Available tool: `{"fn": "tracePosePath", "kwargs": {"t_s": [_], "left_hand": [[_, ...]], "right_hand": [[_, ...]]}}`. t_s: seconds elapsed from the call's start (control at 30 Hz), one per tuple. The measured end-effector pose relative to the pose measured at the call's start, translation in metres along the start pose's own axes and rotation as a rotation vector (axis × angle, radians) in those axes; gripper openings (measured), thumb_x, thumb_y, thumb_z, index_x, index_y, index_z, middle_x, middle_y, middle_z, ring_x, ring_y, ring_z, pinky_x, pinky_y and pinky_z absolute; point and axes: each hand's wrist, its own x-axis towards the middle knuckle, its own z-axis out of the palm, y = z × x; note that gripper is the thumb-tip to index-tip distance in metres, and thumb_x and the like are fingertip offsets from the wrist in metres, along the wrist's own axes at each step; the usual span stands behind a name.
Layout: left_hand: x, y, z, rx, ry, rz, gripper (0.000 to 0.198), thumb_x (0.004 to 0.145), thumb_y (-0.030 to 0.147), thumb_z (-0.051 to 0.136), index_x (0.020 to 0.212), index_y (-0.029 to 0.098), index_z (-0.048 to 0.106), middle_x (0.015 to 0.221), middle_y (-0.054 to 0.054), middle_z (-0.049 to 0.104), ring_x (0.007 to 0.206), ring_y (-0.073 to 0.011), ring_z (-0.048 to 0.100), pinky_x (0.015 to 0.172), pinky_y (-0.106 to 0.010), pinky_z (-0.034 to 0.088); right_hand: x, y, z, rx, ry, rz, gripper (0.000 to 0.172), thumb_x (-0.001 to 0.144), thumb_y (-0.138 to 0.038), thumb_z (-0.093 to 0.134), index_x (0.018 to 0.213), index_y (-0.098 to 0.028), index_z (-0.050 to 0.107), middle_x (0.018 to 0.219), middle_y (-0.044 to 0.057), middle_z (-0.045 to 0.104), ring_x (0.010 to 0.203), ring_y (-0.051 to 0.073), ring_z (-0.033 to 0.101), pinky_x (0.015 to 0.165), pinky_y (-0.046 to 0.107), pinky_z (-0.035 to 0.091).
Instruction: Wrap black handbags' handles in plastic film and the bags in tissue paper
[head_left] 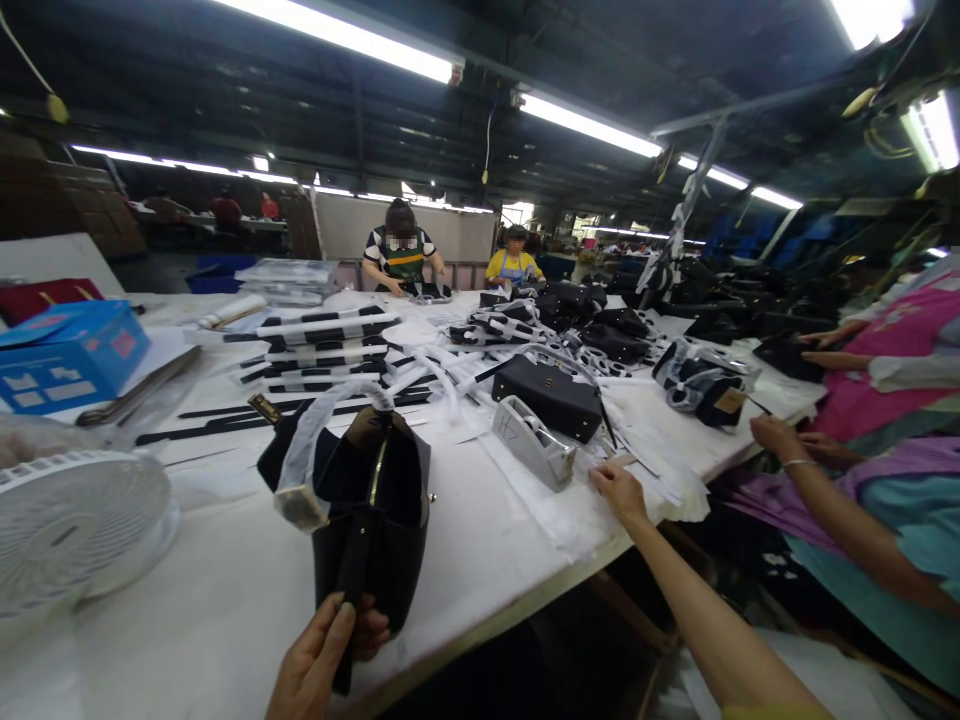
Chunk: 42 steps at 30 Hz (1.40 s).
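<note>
Handbag [375, 520] base gripped in your left hand [322, 655], it stands upright at the counter's [210, 600] near edge, handle seemingly already wrapped white. Your right hand [619, 488] lies open beside the tape dispenser [534, 440]; farther off, straps [322, 345] look undone.

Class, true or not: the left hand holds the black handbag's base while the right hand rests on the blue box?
Not quite. The head view shows the right hand beside the tape dispenser, not on the blue box; the left hand does hold the black handbag at its base.
</note>
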Motion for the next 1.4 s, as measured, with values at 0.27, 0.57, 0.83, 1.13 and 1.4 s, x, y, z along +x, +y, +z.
{"fn": "tracePosePath", "kwargs": {"t_s": [0.27, 0.57, 0.83, 1.13, 1.4], "left_hand": [[-0.021, -0.010, -0.012, 0.204, -0.332, 0.032, 0.061, 0.067, 0.064, 0.073, 0.107, 0.018, 0.064, 0.092, -0.009, 0.073, 0.086, -0.0280, 0.068, 0.082, -0.040, 0.054], [-0.058, 0.012, 0.023, 0.704, -0.613, 0.356, 0.067, 0.069, 0.027, 0.076, 0.133, 0.030, 0.056, 0.146, -0.006, 0.048, 0.135, -0.0301, 0.040, 0.116, -0.044, 0.025], [-0.087, 0.007, 0.009, 0.568, -0.364, 0.344, 0.078, 0.072, 0.024, 0.073, 0.144, 0.026, 0.042, 0.140, -0.009, 0.053, 0.125, -0.0293, 0.050, 0.108, -0.038, 0.037], [-0.086, 0.004, -0.016, 0.474, -0.209, 0.228, 0.049, 0.097, 0.049, 0.033, 0.089, 0.018, 0.070, 0.064, -0.004, 0.063, 0.054, -0.0163, 0.057, 0.057, -0.026, 0.045], [-0.082, 0.016, -0.033, 0.377, -0.063, 0.199, 0.025, 0.085, 0.042, 0.058, 0.089, 0.018, 0.063, 0.072, -0.002, 0.065, 0.068, -0.0177, 0.057, 0.068, -0.027, 0.045]], "right_hand": [[-0.089, -0.035, -0.029, 0.255, -0.052, 0.038, 0.043, 0.073, -0.060, 0.060, 0.080, -0.018, 0.063, 0.073, 0.005, 0.068, 0.070, 0.020, 0.062, 0.069, 0.031, 0.048], [-0.271, -0.119, 0.036, 0.573, -1.322, 0.382, 0.056, 0.057, -0.066, 0.077, 0.068, -0.018, 0.048, 0.053, 0.000, 0.061, 0.041, 0.010, 0.051, 0.041, 0.020, 0.035], [-0.283, -0.181, 0.072, 0.676, -1.268, 0.387, 0.050, 0.064, -0.060, 0.076, 0.069, -0.017, 0.051, 0.061, 0.000, 0.062, 0.044, 0.007, 0.051, 0.040, 0.017, 0.031], [-0.275, -0.194, 0.093, 0.362, -1.100, -0.134, 0.040, 0.082, -0.058, 0.057, 0.077, -0.019, 0.063, 0.071, 0.002, 0.067, 0.060, 0.015, 0.059, 0.048, 0.024, 0.044], [-0.281, -0.256, 0.120, 0.047, -1.100, -0.508, 0.035, 0.081, -0.042, 0.064, 0.104, -0.017, 0.072, 0.081, 0.007, 0.075, 0.074, 0.021, 0.068, 0.068, 0.029, 0.048]]}}
